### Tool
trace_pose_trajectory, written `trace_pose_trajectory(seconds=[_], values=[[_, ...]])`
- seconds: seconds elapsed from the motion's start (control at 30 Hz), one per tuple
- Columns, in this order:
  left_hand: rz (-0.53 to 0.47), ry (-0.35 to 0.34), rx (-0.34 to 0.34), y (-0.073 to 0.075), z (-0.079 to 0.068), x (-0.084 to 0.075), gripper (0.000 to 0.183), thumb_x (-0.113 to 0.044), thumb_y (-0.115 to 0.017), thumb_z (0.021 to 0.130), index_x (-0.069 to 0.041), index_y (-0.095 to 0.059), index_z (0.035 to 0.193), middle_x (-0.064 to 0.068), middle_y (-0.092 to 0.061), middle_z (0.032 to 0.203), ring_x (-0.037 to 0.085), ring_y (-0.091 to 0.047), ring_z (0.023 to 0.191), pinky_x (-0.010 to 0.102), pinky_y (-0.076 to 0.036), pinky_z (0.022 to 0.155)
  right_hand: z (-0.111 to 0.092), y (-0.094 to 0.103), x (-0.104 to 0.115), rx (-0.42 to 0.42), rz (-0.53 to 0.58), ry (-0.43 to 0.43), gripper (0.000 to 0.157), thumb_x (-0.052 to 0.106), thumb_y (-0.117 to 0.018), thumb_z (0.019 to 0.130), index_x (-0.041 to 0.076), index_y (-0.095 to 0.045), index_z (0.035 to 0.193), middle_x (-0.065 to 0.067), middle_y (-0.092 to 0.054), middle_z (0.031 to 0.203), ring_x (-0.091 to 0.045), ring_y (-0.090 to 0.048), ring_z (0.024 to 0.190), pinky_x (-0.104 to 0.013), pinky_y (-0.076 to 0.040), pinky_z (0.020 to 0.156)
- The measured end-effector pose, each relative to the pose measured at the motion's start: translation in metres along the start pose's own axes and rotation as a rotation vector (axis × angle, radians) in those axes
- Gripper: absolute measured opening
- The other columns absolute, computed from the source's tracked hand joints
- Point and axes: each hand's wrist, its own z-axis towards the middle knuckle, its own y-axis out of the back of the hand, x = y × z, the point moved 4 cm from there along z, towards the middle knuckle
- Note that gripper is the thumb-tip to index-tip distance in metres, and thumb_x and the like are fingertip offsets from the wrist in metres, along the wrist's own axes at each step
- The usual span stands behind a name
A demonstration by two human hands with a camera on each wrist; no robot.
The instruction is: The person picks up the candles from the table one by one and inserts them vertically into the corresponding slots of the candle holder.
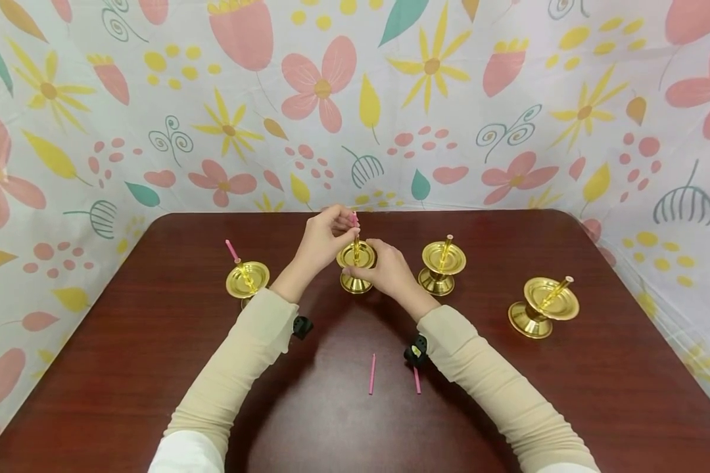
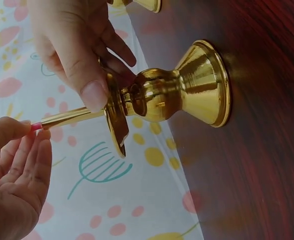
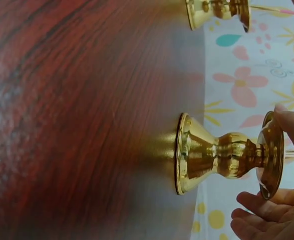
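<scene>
My left hand [image 1: 327, 238] pinches a thin pink candle [image 2: 36, 126] between thumb and fingertips. The candle's lower end sits at the mouth of the narrow gold tube [image 2: 69, 118] that rises from a brass candle holder [image 1: 355, 285]. With thumb and fingers, my right hand [image 1: 393, 269] grips the rim of that holder's round dish [image 3: 273, 172], steadying it upright on the table. The right wrist view has the thumb on one side of the rim and the fingers on the other. Most of the candle is hidden by the left fingers.
To the left stands another brass holder [image 1: 248, 278] with a pink candle [image 1: 231, 249] in its tube. Two more holders, one near [image 1: 436, 282] and one farther right [image 1: 530, 320], stand on the dark wooden table [image 1: 307, 420]. Two loose candles, one at centre [image 1: 373, 374], lie in front.
</scene>
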Motion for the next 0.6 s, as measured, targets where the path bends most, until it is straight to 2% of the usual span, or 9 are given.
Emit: trace_pose_trajectory(seconds=[0.27,0.43,0.6], values=[[0.017,0.035,-0.005,0.007,-0.005,-0.002,0.022,-0.009,-0.067,0.088,0.0,-0.06,0.106,0.015,-0.067,0.102,0.025,-0.065,0.097,0.035,-0.053,0.084,-0.004,-0.001,0.002,0.02,0.015,-0.037,0.087,0.045,-0.074,0.078,-0.006,-0.039,0.139,-0.024,-0.046,0.14,-0.039,-0.042,0.13,-0.051,-0.036,0.105],[0.03,0.017,-0.062,0.016,-0.011,-0.009,0.022,-0.009,-0.067,0.087,0.001,-0.06,0.106,0.017,-0.066,0.105,0.027,-0.065,0.097,0.038,-0.053,0.082,-0.01,0.009,0.009,-0.014,0.018,-0.047,0.09,0.046,-0.075,0.077,-0.006,-0.038,0.14,-0.024,-0.044,0.142,-0.039,-0.038,0.133,-0.051,-0.034,0.107],[0.082,-0.026,-0.122,0.029,-0.025,-0.02,0.018,-0.009,-0.068,0.085,0.0,-0.06,0.099,0.017,-0.065,0.101,0.03,-0.066,0.092,0.041,-0.055,0.078,-0.02,0.023,0.014,-0.074,-0.005,-0.04,0.088,0.043,-0.077,0.076,-0.003,-0.039,0.14,-0.022,-0.044,0.142,-0.038,-0.037,0.133,-0.05,-0.033,0.108]])
